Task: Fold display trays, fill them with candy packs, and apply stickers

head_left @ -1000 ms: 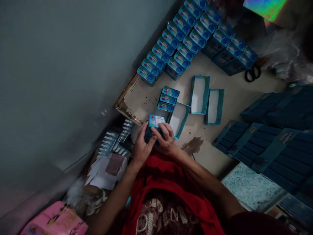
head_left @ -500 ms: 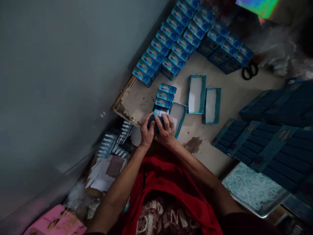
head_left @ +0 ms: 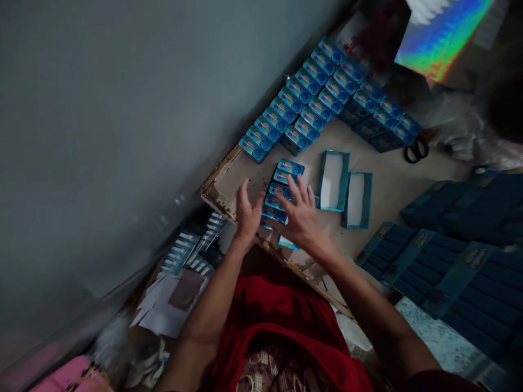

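the left hand (head_left: 248,215) is hovering open, thumb and fingers apart, just beside a row of small blue boxes (head_left: 276,190). the right hand (head_left: 301,220) is also hovering open, fingers spread over the row's right side; whether either is touching a box, i cannot tell. the row is standing near the bench's (head_left: 223,190) near left corner. two open trays (head_left: 334,182) are lying farther in from the front edge, to the right, and more blue boxes (head_left: 281,111) are lining the wall-side edge.

Dim light, rainbow glare on the upper-right sheet (head_left: 445,46), blurry right edge.
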`<state>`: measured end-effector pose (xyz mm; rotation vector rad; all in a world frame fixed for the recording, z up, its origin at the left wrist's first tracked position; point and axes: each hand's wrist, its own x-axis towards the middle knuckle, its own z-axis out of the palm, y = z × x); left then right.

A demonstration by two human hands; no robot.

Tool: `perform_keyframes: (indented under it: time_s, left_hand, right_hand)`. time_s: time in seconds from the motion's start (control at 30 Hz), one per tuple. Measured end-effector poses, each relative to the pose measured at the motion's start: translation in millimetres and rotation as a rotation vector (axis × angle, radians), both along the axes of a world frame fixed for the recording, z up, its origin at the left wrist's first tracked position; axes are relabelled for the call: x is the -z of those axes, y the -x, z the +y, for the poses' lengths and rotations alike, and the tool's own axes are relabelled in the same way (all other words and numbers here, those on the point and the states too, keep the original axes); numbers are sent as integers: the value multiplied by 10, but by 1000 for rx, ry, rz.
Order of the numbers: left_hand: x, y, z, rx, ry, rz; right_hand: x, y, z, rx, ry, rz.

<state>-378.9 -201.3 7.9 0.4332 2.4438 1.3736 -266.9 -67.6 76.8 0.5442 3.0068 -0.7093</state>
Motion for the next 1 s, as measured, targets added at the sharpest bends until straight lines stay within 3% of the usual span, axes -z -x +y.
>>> perform_keyframes:
  time_s: [0.1,0.2,0.27,0.37,0.53,0.6,0.67,0.73,0.77,0.83,0.9,0.93,1.0]
  left_hand:
    - [-125,782,348,17,-65,167]
    - [-91,1545,914,153,-44,185]
    - [2,1849,1197,249,-5,134]
    - [157,1971,1289,318,32,71]
    - [290,1985,1035,341,-7,9]
    - [233,2045,989,381,8,-39]
    - [46,2039,920,431,15,-53]
    - [-262,1860,731,403,-52,37]
    - [-435,1682,577,327,-114,127]
    - [-733,1143,165,35,-242,334]
    - [-861,430,-306,-269,-233,482]
    - [-841,51,-524,-228,-166,494]
    - [-653,-652,-846,62,7,419]
  right_hand:
    - [-34,602,374,84,77,165]
    - [239,1255,550,205,64,114]
    - [420,1540,532,263,36,23]
    - [496,1700,380,330,-16,-63]
    - [407,1856,93,296,-158,-158]
    - [390,1938,65,276,-214,-174]
    - [291,1899,72,280,-214,-180]
    - [43,1627,64,270,-168,-150]
    - [-130,1389,47,249,-142,-111]
    - [-499,737,5,199,-91,33]
    - [-751,-31,-12,194,-43,121]
    - [-789,-399,0,204,-18,149]
    - [-662,-1000,61,236,34,171]
